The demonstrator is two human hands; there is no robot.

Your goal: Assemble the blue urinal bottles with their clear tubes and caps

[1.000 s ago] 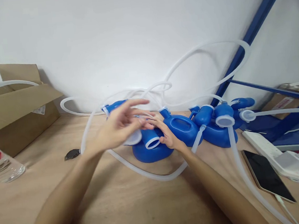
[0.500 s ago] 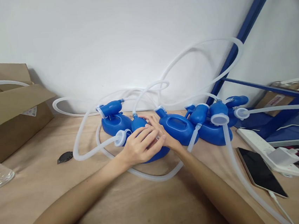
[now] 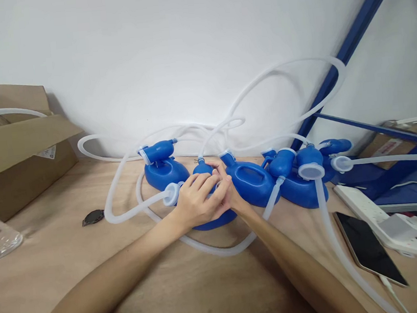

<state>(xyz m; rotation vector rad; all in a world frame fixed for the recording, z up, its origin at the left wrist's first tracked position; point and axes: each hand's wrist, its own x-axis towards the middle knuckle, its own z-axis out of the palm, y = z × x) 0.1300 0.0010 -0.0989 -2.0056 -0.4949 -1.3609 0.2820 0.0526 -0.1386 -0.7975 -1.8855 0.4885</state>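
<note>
In the head view my left hand (image 3: 198, 201) curls over the front of a blue funnel cup (image 3: 202, 168), its fingers bent. My right hand (image 3: 231, 196) wraps the cup's right side, and the fingers of both hands meet around it. A clear hose (image 3: 203, 142) comes out of the cup's narrow top end. Under my hands lies a blue urinal bottle (image 3: 217, 222), mostly hidden by them. Just left of my left hand sits a translucent cap (image 3: 170, 194) with a hose on it. Close to my right hand lies another blue urinal bottle (image 3: 253, 181) with a moulded handle.
More blue bottles with funnel cups stand at left (image 3: 166, 173) and right (image 3: 304, 191), their hoses looping across the wooden table (image 3: 163, 298). A cardboard box (image 3: 29, 169), a black watch (image 3: 93, 217), a phone (image 3: 370, 246) and a power strip (image 3: 380, 221) lie around.
The view has shifted slightly, so most things sit a little further right. My hands have drawn closer together around the blue funnel cup, with the right fingers more hidden.
</note>
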